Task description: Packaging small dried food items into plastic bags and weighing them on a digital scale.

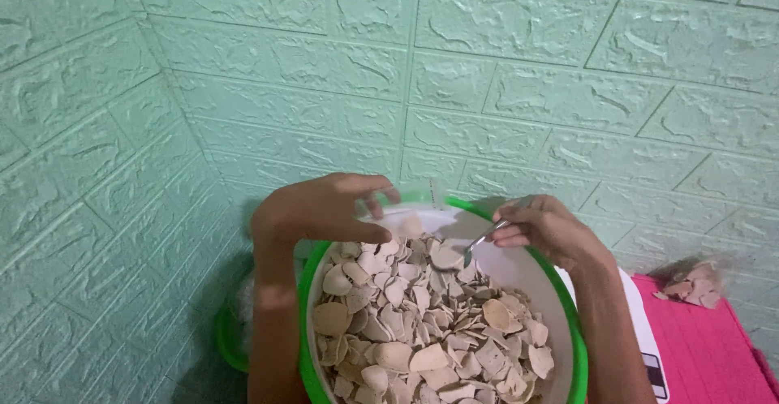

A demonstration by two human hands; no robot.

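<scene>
A large white bowl with a green rim [307,290] sits low in the head view, filled with several pale, curved cracker-like chips [422,331]. My left hand [320,209] is curled over the bowl's far edge, gripping a small clear plastic container [398,205] tilted towards the chips. My right hand [552,229] holds a metal spoon [479,246] whose tip touches the chips near the bowl's far side. Both forearms reach in from below.
Green brick-pattern walls meet in a corner behind the bowl. A pink surface [706,347] lies at the right, with a small clear bag of chips [694,282] on it. A white object [645,339] sits between it and the bowl. Another green rim [227,339] shows at lower left.
</scene>
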